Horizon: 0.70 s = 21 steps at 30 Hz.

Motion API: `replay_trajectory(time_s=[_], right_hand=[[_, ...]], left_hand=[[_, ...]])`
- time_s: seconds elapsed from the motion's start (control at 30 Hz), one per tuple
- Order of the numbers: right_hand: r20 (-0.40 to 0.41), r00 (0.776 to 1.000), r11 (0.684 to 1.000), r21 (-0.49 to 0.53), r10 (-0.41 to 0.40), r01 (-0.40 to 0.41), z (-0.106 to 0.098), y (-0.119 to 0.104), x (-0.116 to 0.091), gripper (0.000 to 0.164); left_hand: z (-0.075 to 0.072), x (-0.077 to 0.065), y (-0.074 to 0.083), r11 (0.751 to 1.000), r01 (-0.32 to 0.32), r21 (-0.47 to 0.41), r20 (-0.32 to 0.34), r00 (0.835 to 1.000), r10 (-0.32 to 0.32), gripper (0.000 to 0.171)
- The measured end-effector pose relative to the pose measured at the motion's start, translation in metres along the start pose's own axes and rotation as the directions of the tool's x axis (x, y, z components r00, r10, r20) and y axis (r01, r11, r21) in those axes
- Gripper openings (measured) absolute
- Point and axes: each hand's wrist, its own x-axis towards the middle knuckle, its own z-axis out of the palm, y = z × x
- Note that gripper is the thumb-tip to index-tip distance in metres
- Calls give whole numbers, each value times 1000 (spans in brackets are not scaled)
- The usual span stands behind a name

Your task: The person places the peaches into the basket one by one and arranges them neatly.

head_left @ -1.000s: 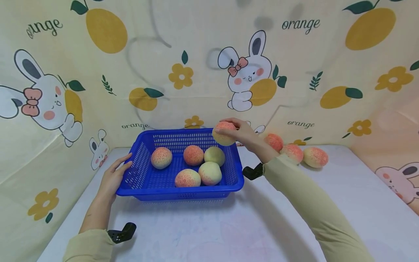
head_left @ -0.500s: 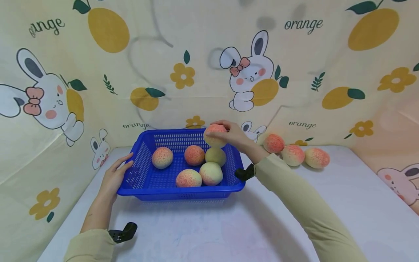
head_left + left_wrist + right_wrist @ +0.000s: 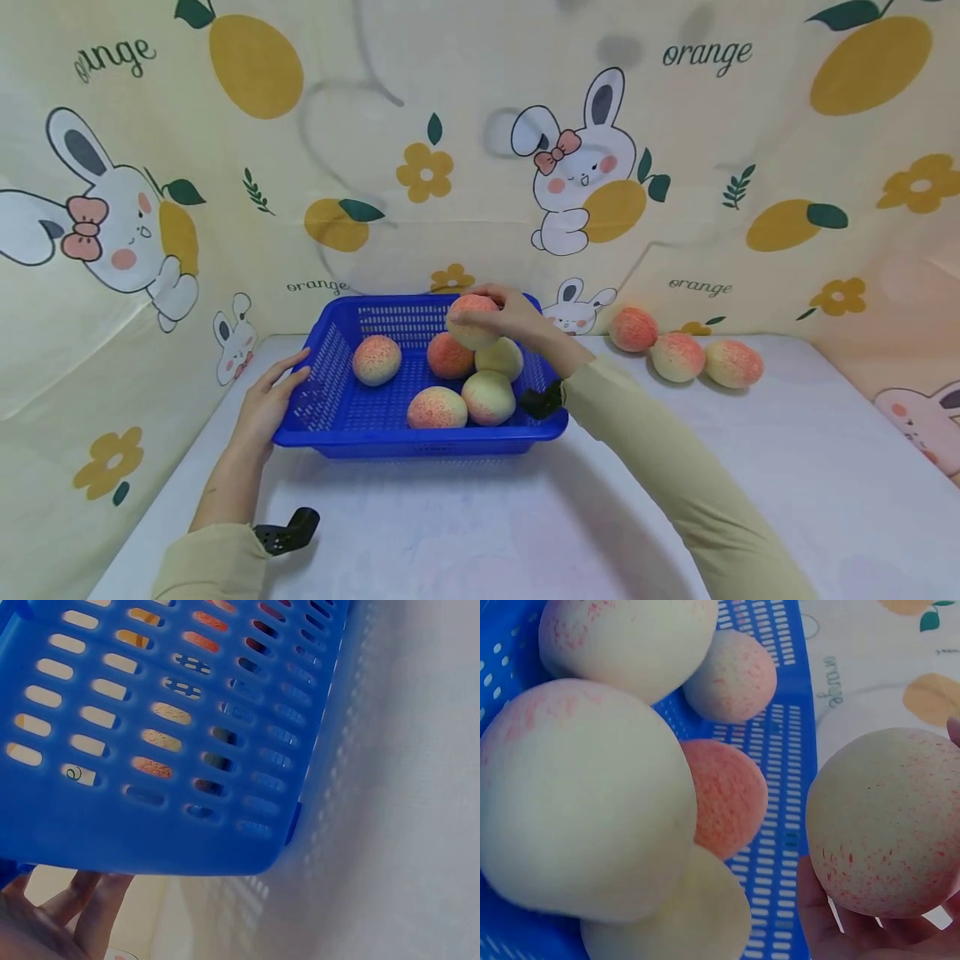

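My right hand (image 3: 510, 315) grips a red-and-yellow peach (image 3: 472, 323) above the back right part of a blue plastic basket (image 3: 435, 437). In the right wrist view, fingers curl round the pale, red-speckled underside of this peach (image 3: 889, 825). Several peaches lie in the basket: a speckled peach (image 3: 377, 361) at the left, a redder peach (image 3: 448, 357) at the back, a greenish peach (image 3: 501, 357) and two more in front. My left hand (image 3: 266, 404) holds the basket's left rim; in the left wrist view its fingers (image 3: 103, 911) reach up behind that rim.
Three peaches (image 3: 678, 357) rest in a row on the white table (image 3: 450, 525), to the right of the basket. Behind the table hangs a cream cloth (image 3: 450, 75) printed with rabbits and oranges.
My right hand has carried the peach leftward, from the basket's back right corner to over its inside. My left hand keeps its hold on the rim.
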Motion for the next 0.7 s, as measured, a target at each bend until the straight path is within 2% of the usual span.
replay_trajectory(time_s=[0.23,0.53,0.7], right_hand=[[49,999,1000,-8,15,-15,13,1,7,46],[115,989,996,-35,88,-85,31,2,14,55],[140,987,996,-43,80,-75,41,1,16,54]], left_hand=[[1,1,0,1000,-5,16,-10,1000,5,55],[1,2,-2,999,-16,27,-18,1000,17,55],[1,3,-2,1000,-22,16,-17,1000,22,55]])
